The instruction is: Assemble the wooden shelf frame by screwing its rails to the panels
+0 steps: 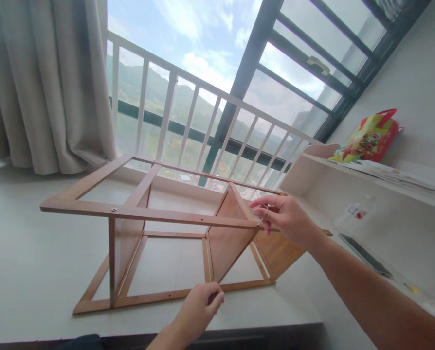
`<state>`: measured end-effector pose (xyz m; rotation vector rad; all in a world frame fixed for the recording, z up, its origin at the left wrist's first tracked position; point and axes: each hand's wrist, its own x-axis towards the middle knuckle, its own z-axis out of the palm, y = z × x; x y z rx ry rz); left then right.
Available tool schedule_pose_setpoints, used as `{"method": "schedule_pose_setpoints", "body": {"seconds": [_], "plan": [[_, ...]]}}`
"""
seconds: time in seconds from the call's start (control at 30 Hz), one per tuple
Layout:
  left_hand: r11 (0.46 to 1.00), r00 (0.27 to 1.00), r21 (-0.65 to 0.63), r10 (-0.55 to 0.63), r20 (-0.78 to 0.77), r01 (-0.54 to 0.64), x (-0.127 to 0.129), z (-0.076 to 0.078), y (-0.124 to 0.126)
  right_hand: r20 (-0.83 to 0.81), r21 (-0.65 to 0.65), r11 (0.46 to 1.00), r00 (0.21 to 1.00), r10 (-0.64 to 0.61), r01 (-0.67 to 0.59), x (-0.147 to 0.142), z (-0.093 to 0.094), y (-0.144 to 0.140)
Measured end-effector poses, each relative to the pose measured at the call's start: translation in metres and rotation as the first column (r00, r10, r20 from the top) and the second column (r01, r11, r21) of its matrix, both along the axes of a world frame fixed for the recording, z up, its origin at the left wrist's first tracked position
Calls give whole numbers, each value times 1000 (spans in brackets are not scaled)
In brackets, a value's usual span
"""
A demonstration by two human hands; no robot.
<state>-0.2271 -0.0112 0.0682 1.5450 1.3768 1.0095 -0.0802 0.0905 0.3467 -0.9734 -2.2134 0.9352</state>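
Note:
A brown wooden shelf frame (159,214) lies on its side on a pale surface, its slatted sides joined by upright boards. My right hand (281,218) is at the right part of the upper rail, thumb and fingers pinched on a small metal hex key (260,223) whose tip meets the rail; the fingers partly hide it. My left hand (202,304) is curled closed in front of the lower rail (148,298). What lies inside its fingers, if anything, is hidden. A screw head (114,210) shows in the upper rail towards the left.
Behind the frame stand a white railing (203,92) and a window. A grey curtain (49,87) hangs at left. On the right, a white shelf unit (349,180) carries a colourful bag (367,136), a plastic bottle (354,212) and a dark flat device (365,253).

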Motion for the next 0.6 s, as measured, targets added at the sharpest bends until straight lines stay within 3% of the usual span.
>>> {"method": "schedule_pose_setpoints", "body": {"seconds": [0.23,0.3,0.47,0.6], "plan": [[1000,999,-3,-5,-43,5,0,0,0,-23,-227,966,992,122,-124,16,18,-3],[1000,999,-8,-3,-46,3,-1,-3,0,-21,-227,966,992,125,-127,20,21,0],[1000,999,-18,-3,-48,2,0,-6,3,126,-22,997,989,82,-79,25,21,9],[1000,998,-21,-11,-55,10,2,-2,3,221,242,969,975,-4,-51,24,22,5]]}}
